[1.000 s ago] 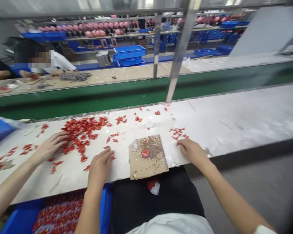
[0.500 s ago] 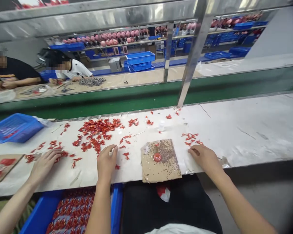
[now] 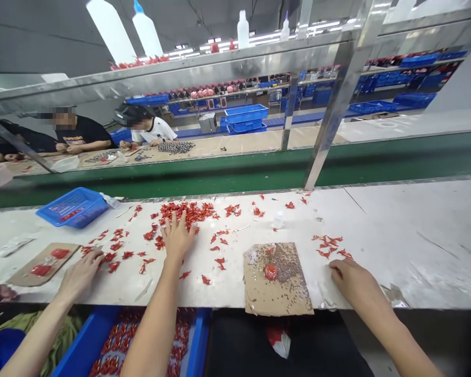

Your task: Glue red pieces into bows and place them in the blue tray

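Note:
My left hand [image 3: 176,236] lies on the white belt with its fingers spread, touching the edge of a heap of shiny red pieces [image 3: 184,213]. My right hand [image 3: 349,280] rests beside a square of brown cardboard [image 3: 290,293] with fingers curled, near a small cluster of red pieces [image 3: 328,245]. The cardboard carries a dark granular patch and a round red blob [image 3: 270,272]. Nothing shows in either hand, though my right fingertips are partly hidden. A co-worker's hand [image 3: 80,275] works among loose red pieces to the left.
Below the belt's near edge, a blue crate [image 3: 202,340] holds red pieces. A blue basket [image 3: 73,208] and a second cardboard piece [image 3: 43,264] sit on the belt at left. A small clear bottle [image 3: 278,220] stands beyond the cardboard. Metal posts and a green belt lie further on.
My view has tilted upward, showing more of the room. My left hand has moved forward to the red heap, and my right hand has curled slightly. The blue basket is now fully visible.

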A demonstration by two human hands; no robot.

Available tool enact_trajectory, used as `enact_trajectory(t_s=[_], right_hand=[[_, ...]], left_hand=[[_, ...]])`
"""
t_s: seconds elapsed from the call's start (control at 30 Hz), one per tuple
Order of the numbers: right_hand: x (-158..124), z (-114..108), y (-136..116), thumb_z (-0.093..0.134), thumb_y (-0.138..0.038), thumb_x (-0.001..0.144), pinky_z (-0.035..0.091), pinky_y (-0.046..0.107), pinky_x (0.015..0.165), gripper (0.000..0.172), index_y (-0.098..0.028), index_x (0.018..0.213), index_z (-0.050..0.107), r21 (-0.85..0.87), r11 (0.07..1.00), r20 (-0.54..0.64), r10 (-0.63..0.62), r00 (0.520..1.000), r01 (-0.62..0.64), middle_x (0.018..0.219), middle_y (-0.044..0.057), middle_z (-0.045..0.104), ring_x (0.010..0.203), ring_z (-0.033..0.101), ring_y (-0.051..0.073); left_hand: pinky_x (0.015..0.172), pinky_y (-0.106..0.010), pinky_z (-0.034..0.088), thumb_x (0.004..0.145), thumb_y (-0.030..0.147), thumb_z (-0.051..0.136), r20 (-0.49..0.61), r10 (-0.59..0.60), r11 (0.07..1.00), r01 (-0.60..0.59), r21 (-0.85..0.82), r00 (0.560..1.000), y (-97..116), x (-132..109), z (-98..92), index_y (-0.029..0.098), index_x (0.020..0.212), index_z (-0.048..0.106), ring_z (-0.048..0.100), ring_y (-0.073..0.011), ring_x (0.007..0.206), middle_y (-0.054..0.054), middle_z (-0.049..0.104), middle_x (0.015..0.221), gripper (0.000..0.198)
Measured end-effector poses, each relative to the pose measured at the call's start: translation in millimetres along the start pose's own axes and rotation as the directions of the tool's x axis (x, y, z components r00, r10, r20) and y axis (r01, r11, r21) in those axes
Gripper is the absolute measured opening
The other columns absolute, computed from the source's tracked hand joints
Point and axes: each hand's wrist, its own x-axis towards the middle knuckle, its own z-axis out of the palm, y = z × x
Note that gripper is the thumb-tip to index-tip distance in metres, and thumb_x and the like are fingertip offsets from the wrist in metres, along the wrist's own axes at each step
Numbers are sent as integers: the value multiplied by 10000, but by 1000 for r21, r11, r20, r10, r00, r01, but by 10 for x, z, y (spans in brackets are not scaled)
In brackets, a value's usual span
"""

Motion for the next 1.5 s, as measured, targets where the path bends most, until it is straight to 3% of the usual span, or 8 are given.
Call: enact_trajectory(t_s=[0.17,0.3,0.57,0.77,0.93,1.1,1.37,1.5], right_hand=[[-2,66,-18,445,-214,903,526,366,735,253,-206,914,697,40,999,-96,-9,995,13,962,100,716,854,700,255],[-56,20,-47,441,-220,902,533,360,747,256,-198,917,696,74,997,-143,-16,990,27,934,89,711,864,706,250],[-142,-116,2,420,-368,1001,541,364,804,382,-203,989,764,148,987,-98,-45,994,59,972,90,728,893,722,254],[-141,-115,84,404,-376,1007,533,365,779,383,-224,1051,753,98,993,-26,-68,997,70,1000,89,726,920,712,258],[-147,-130,158,430,-370,952,534,390,826,344,-215,1023,729,116,992,-38,-52,998,56,1062,92,740,977,711,277],[-150,-157,249,481,-457,917,537,396,799,311,-259,974,713,183,983,10,-24,1000,22,1045,40,761,939,722,272],[-157,-355,129,598,-504,839,530,456,867,306,-263,913,770,322,941,18,105,994,-105,1024,53,796,978,728,331],[-223,-537,-462,666,-477,866,558,398,840,287,-247,992,782,686,692,103,215,971,-226,937,45,796,836,740,253]], left_hand=[[1212,-646,112,951,674,397,118,31,999,-28,-25,993,4,595,136,286,1574,419,201,-443,1529,-123,284,1676,734],[1173,-687,168,956,657,401,149,64,996,-53,-78,987,-9,651,151,263,1527,488,350,-438,1457,-171,428,1593,699],[1210,-616,158,986,573,427,142,205,959,-169,-228,969,32,-103,-12,242,1380,617,425,-347,1416,-134,564,1483,549],[1183,-419,351,1036,492,333,92,249,876,-184,-446,964,72,-562,-339,210,1478,522,478,-234,1411,-105,544,1515,557],[1148,-416,390,998,423,479,-149,33,869,-102,-483,988,-82,-1126,-625,216,1360,617,556,-256,1315,-98,633,1386,439],[1102,-449,434,883,312,631,-193,-39,961,-16,-275,981,-241,-1682,-526,225,1202,709,615,-288,1173,-92,683,1206,339],[1074,-384,484,947,418,633,-206,68,953,-124,-276,976,-412,-1832,-371,221,1185,741,685,-245,1093,-73,727,1195,327],[1056,-374,497,945,449,645,-267,25,953,-104,-286,963,-398,-1838,-381,228,1178,751,710,-250,1069,-60,755,1177,337]])
